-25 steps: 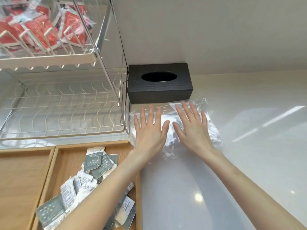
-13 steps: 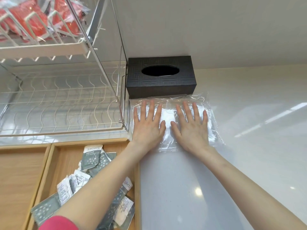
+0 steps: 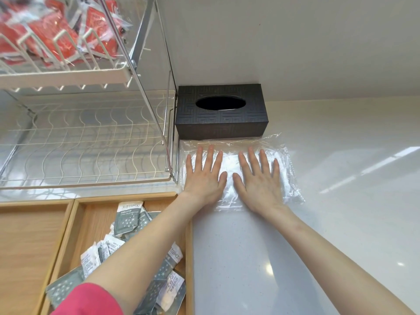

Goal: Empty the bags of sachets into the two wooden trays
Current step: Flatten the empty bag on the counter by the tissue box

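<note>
White countertop [image 3: 341, 201] meets a plain white wall [image 3: 295, 42]. A two-tier white wire rack [image 3: 79, 142] stands at left. A black patterned tissue box [image 3: 221, 117] sits against the wall. Light streaks reflect off the counter.

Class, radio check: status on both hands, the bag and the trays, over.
Left hand and right hand flat, pressing empty clear bag on counter. Grey sachets in right tray; left tray bare. Red bags wait on rack. Nothing obstructing.

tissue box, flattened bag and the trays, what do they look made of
Tissue box: probably leatherette or embossed board, matte black with a pressed geometric pattern. Flattened bag: thin clear plastic film, glossy and crinkled under both hands. Trays: light wood, smooth, with visible grain.
</note>
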Demonstrator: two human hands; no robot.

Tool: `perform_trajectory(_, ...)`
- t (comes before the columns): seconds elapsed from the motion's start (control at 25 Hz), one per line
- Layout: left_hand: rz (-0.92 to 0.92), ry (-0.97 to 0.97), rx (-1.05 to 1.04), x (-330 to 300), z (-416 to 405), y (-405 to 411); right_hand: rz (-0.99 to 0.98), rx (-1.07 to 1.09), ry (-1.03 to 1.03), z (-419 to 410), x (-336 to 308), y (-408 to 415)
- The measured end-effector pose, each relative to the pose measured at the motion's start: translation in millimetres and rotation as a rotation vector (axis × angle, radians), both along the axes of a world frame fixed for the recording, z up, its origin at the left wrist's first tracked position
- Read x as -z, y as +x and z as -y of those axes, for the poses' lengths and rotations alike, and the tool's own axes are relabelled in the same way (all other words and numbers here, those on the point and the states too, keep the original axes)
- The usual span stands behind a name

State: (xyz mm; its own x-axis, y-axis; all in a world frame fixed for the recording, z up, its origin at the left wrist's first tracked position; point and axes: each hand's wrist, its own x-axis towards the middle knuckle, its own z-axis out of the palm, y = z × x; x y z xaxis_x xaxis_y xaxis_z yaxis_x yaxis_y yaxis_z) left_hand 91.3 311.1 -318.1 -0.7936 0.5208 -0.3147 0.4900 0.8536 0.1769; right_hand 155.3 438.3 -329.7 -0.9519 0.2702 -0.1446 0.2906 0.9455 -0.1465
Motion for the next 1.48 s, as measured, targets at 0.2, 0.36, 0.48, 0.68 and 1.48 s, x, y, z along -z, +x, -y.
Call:
perform_trajectory(0.2, 0.019, 0.125, -0.049, -13.4, 1.8, 0.9, -0.032, 0.005, -0.095, 0.2, -12.3, 2.4)
perform_trajectory(0.36, -0.042, 0.194, -0.054, -30.1, 1.6, 13.2, -0.11, 0.032, -0.123, 5.3, -28.0, 9.3)
perform_trajectory(0.48, -0.062, 0.251, -0.052, -46.2, 10.7, 29.9, -0.128, 0.058, -0.101, 7.8, -45.4, 21.1)
perform_trajectory(0.68, -0.149, 0.179, -0.006, -74.6, 46.0, 68.5, -0.161, 0.07, -0.057, 31.1, -80.4, 56.7)
perform_trajectory(1.48, -0.484, 0.345, -0.169, -203.5, 253.1, 67.4, -0.459, -0.166, -0.091, 210.2, -216.3, 54.2)
